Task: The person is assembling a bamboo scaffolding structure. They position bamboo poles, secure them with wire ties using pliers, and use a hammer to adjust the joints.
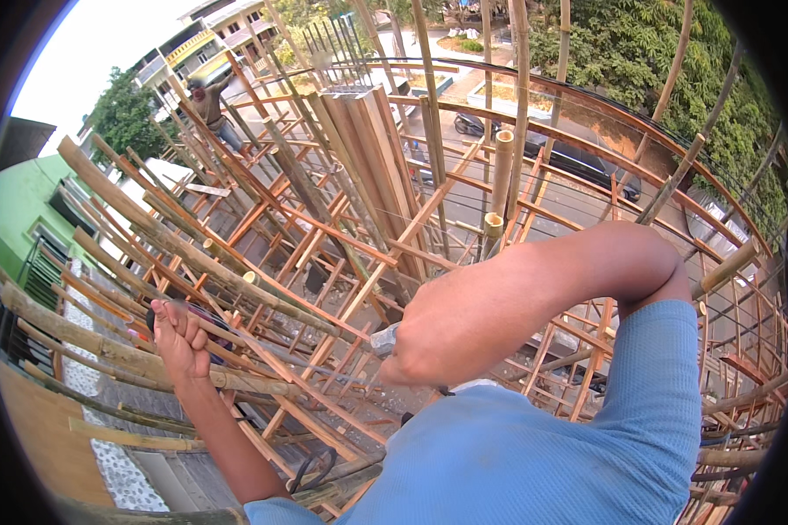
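My left hand (184, 339) is raised at the left with its fingers curled into a fist. A small dark shape shows beside its fingertips; what the fist holds, if anything, I cannot make out. Bent across in front of my chest, my right arm ends in a closed right hand (420, 343), seen from its back. A short grey piece (383, 341) with a pale end sticks out of that fist. Its kind does not show, and most of the right fingers are hidden. Long bamboo poles (210, 267) run just beyond my left hand.
Bamboo poles and reddish timber battens crisscross below and around me. A tall wooden column form (372, 166) stands ahead, with rebar behind it. Another person (210, 109) stands on the framing at the far left. A dark car (578, 162) is on the street below.
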A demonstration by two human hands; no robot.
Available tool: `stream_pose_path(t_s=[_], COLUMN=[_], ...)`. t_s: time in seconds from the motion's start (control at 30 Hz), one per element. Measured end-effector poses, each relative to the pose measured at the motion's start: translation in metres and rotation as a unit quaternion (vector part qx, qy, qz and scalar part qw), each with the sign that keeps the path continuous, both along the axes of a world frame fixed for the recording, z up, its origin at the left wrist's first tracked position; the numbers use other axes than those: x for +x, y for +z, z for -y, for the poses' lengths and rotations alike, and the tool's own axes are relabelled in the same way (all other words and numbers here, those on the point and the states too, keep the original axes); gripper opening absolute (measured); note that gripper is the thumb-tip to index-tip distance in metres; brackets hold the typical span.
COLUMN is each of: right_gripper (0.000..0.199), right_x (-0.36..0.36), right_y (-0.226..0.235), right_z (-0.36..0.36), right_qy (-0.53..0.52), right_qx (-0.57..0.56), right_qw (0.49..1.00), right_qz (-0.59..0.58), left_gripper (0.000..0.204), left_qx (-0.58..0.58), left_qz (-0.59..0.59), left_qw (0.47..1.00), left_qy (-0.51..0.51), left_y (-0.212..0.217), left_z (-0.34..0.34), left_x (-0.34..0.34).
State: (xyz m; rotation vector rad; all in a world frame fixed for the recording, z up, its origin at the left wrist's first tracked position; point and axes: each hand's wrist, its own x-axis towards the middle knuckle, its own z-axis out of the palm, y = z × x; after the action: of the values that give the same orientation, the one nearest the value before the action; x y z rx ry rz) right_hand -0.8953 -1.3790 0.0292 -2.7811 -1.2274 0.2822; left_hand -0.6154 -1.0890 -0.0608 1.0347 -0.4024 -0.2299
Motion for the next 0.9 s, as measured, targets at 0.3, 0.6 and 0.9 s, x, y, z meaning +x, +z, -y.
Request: stream_pose_path(t_s=[0.3, 0.6, 0.9], right_gripper=[0.011, 0.023, 0.014], right_x=[0.09, 0.083, 0.03], right_y=[-0.011, 0.071, 0.011], right_z=[0.104, 0.021, -0.004], right_qy=[-0.434, -0.254, -0.014], right_qx=[-0.206, 0.397, -0.132], right_qw=[0.867, 0.799, 0.991], right_qz=[0.129, 0.374, -0.022], left_gripper=[0.048, 0.045, 0.047], left_qx=[-0.003, 0.221, -0.027], left_qz=[-0.036, -0.058, -0.057], left_qw=[0.986, 0.948, 0.998], left_qy=[-0.161, -0.223, 0.012], left_y=[-0.021, -0.06, -0.014], left_z=[0.008, 0.055, -0.037], left_x=[-0.045, -0.064, -0.019])
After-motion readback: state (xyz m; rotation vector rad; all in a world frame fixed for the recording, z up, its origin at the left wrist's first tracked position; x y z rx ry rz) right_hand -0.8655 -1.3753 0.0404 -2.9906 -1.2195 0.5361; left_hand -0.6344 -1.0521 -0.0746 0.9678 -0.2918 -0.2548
